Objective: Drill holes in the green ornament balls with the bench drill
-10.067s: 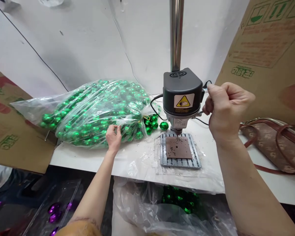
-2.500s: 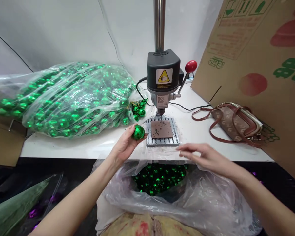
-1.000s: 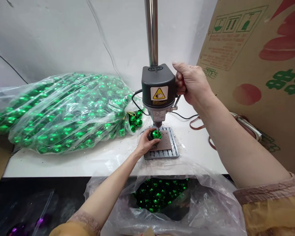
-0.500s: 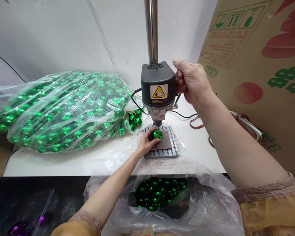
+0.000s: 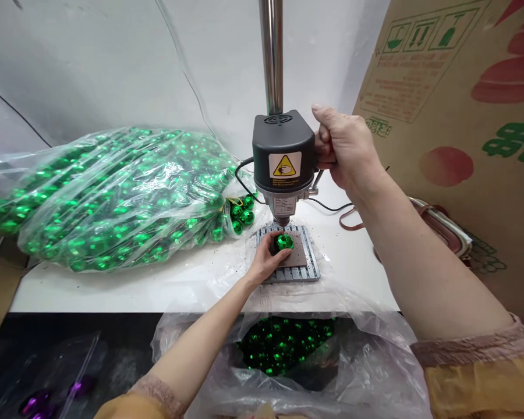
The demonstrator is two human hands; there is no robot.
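Observation:
My left hand (image 5: 265, 263) is closed round a shiny green ball (image 5: 283, 241) and holds it on the brown pad of the drill press base plate (image 5: 311, 266), right under the drill tip. The black drill press head (image 5: 283, 152) rides on a steel column (image 5: 272, 55). My right hand (image 5: 346, 146) is wrapped round the press lever at the head's right side; the lever's knob is hidden inside my fist.
A big clear bag of green balls (image 5: 109, 195) lies on the white table (image 5: 113, 288) at the left, with loose balls (image 5: 242, 212) at its mouth. An open bag of green balls (image 5: 283, 349) hangs below the table edge. Cardboard box (image 5: 458, 105) and a brown handbag (image 5: 441, 224) stand right.
Over the last second little has moved: my left hand keeps the ball under the drill tip and my right hand stays on the lever. Before that, my left hand carried the ball to the plate.

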